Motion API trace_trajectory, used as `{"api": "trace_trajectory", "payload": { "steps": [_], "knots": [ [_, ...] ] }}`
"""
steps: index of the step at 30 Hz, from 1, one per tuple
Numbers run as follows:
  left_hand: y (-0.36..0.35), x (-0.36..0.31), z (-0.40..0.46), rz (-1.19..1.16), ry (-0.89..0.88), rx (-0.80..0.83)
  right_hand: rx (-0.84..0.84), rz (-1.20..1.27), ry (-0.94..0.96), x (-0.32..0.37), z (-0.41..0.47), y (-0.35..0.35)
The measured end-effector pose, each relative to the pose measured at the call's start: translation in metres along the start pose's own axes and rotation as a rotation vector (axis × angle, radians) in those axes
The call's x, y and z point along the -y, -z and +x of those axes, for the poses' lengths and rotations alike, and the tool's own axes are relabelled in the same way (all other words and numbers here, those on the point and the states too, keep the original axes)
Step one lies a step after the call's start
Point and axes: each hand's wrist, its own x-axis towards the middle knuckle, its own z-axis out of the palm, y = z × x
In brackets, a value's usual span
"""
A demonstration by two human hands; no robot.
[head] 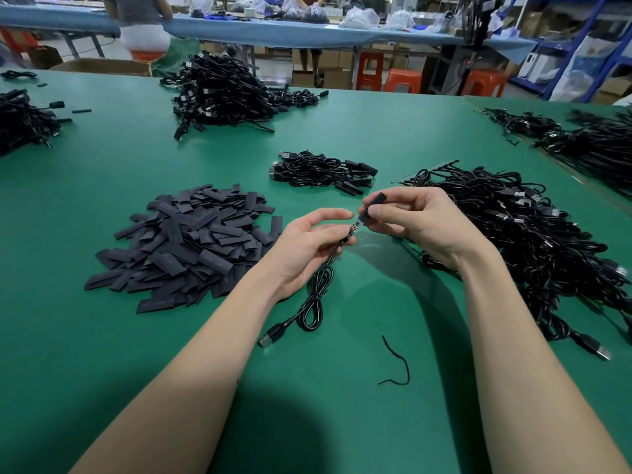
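Centre-left, a pile of black sleeves (184, 248) is lying on the green desk (102, 336). At centre, the left hand (307, 242) is pinching a USB cable (316, 296) just behind its bare circuit end, with fingers curled, while the cable's loop and plug are resting on the desk below. Just right, the right hand (417, 224) is pinching a single black sleeve (372, 207) at that end, beside a cable heap (530, 241).

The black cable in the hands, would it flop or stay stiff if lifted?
Probably floppy: the cable sags in loose loops below the left hand. Likely light, since fingertips alone hold it. Its USB plug would probably swing, while the right hand pinches only the black sleeve.
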Motion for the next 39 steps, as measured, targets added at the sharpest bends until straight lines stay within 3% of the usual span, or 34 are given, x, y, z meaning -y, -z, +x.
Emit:
{"api": "trace_trajectory", "payload": {
  "steps": [19, 29, 39],
  "knots": [
    [0.003, -0.002, -0.001, -0.022, 0.011, 0.04, 0.164, 0.04, -0.073, -0.002, -0.003, -0.001],
    [-0.004, 0.002, -0.003, 0.139, -0.116, -0.026, -0.078, 0.21, -0.057, -0.006, 0.0, 0.0],
    [-0.004, 0.004, -0.003, 0.223, -0.213, -0.068, -0.062, 0.253, -0.118, -0.008, 0.003, -0.002]
  ]
}}
